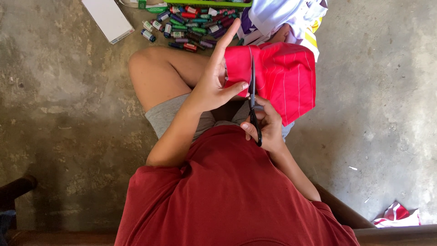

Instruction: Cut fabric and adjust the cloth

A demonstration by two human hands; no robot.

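Because the red striped cloth (282, 77) at upper centre of the frame looks light and limp, pinch it close beside the cut: your left hand (214, 84) grips its edge, your right hand (266, 123) is closed on the black scissors (253, 98).

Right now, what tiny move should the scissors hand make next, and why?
Probably close the scissors a little for one short snip. Their blades already straddle the edge of the red cloth, the right hand is in the handles, and the left hand pinches the cloth beside the blades, holding it flat.
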